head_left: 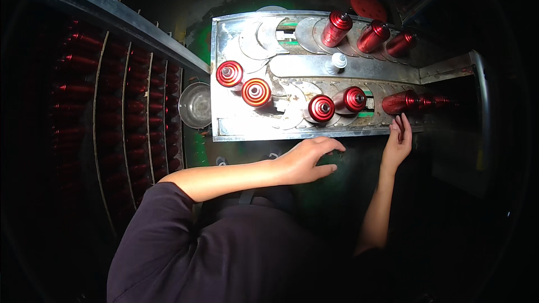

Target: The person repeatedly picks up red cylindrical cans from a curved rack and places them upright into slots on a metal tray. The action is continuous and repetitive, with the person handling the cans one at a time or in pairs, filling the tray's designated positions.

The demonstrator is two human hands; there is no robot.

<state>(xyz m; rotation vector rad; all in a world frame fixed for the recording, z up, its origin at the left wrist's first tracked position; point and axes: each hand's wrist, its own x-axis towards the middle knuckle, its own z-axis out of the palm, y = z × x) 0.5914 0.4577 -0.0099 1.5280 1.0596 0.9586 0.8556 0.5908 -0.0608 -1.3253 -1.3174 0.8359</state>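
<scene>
The left hand (300,163) lies nearest, clear of the metal edge, its thumb and fingers spread in a loose curve with nothing between them. The right hand (396,143) reaches a little farther, palm partly turned inward, fingers unclenched and not wrapped around anything. At twelve o'clock from it stands a red bottle (398,102); the fingertips come right up to the bottle's near side, though whether they touch cannot be told. From the left hand that bottle lies at two o'clock and well apart, so the right is much the nearer. Its long axis, drawn sideways by the lens, points towards three o'clock; it seems upright. Beyond its neck, more bottles (429,101) line up into the dark.

Two bottles (321,109) stand between twelve and one o'clock from the left hand, on the conveyor (292,136); another two (255,92) stand at eleven, and a bowl (195,113) at ten, beside the conveyor's end.

Farther off, a white cone (337,63) rests on the middle strip (297,67). Past it, three bottles (373,37) stand in the far lane, around one o'clock.

No brand, label or writing is legible.
</scene>
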